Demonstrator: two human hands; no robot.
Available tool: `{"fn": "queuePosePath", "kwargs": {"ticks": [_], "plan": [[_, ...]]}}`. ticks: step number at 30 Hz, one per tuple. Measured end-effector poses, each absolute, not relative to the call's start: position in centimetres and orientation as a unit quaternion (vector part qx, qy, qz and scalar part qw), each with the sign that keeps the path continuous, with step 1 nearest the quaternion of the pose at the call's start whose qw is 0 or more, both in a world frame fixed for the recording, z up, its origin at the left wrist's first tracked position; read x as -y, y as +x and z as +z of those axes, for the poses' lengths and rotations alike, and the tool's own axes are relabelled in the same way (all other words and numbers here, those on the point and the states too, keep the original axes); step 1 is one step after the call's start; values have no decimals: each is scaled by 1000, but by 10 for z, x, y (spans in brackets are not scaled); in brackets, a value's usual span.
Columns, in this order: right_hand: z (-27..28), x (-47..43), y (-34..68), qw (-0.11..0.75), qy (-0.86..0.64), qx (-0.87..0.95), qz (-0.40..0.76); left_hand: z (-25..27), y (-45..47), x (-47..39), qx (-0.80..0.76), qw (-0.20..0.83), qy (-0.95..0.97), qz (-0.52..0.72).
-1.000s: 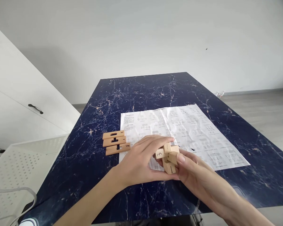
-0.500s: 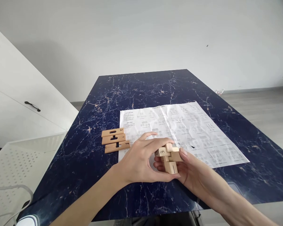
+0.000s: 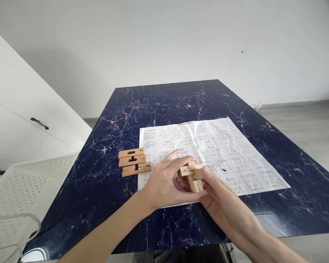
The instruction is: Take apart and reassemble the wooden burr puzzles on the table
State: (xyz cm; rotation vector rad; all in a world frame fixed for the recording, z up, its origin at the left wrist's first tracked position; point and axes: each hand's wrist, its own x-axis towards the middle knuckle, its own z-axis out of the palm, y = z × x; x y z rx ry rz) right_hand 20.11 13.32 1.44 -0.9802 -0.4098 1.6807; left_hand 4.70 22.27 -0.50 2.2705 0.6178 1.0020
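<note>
A wooden burr puzzle (image 3: pixel 192 174) of interlocking numbered blocks is held up over the near part of a printed paper sheet (image 3: pixel 178 135). My left hand (image 3: pixel 163 182) closes on it from the left, index finger at its top and thumb below. From the right, my right hand (image 3: pixel 217 197) grips it too, with the thumb pressed on a block's end. A "3" and a "1" show on the block faces; the puzzle's underside is hidden by my fingers. Left of my hands lie three slotted wooden pieces (image 3: pixel 132 159), side by side and numbered, partly on the sheet's edge.
The creased sheet lies on a dark blue marbled table (image 3: pixel 159 102). A white cabinet (image 3: pixel 22 95) with a black handle stands at the left, beside a perforated white surface (image 3: pixel 24 193) with a cable (image 3: pixel 30 218). Behind the table is a pale wall (image 3: pixel 164 40).
Both hands and the puzzle have shifted slightly up and to the left. The puzzle is still gripped between them, and the slotted wooden pieces stay where they lay.
</note>
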Motion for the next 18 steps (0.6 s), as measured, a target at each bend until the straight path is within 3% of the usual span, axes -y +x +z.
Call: {"fn": "queuePosePath", "kwargs": {"ticks": [9, 18], "plan": [[30, -136, 230, 480, -374, 313, 730, 10, 41, -229, -140, 344, 842, 391], [31, -136, 238, 402, -414, 406, 709, 9, 40, -227, -86, 296, 864, 399]]}}
